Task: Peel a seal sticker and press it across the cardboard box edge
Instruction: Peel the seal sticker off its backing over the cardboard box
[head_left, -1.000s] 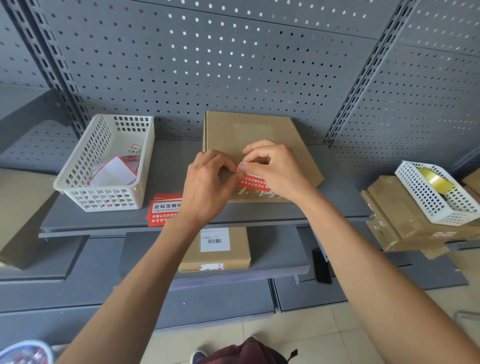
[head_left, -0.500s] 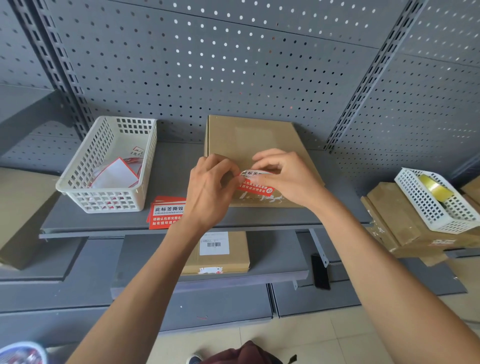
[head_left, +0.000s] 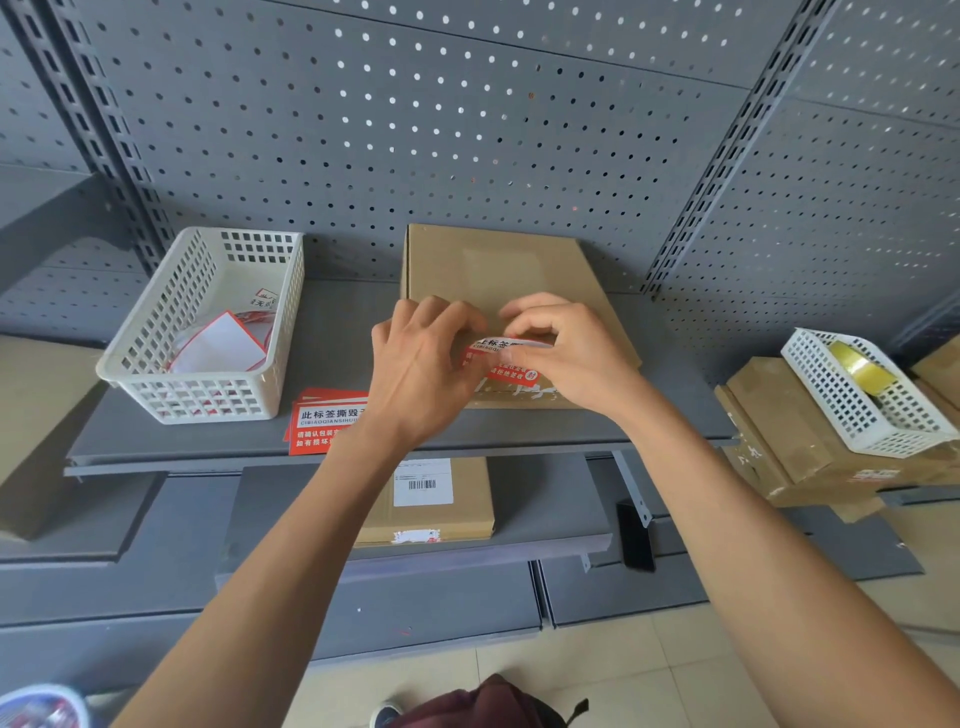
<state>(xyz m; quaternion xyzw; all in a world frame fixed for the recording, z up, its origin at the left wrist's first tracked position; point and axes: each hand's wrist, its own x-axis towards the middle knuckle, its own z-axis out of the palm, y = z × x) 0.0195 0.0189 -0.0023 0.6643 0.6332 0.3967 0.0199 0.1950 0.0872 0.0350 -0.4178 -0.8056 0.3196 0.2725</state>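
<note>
A flat cardboard box (head_left: 498, 270) lies on the grey shelf against the perforated back wall. Just above its near edge, both hands hold a red and white seal sticker (head_left: 506, 358). My left hand (head_left: 415, 364) pinches the sticker's left end. My right hand (head_left: 566, 348) pinches its right part from above. The sticker's white top strip curls up between the fingers, and its red part hangs over the box's front edge. My fingers hide the sticker's ends.
A stack of red seal stickers (head_left: 324, 421) lies on the shelf left of my left wrist. A white basket (head_left: 208, 332) with sticker backings stands further left. A second basket (head_left: 867, 395) with tape sits on boxes at right. A labelled box (head_left: 431, 499) lies on the lower shelf.
The hands have drawn slightly apart, and more of the sticker shows between them, its white strip lifted away from the red part.
</note>
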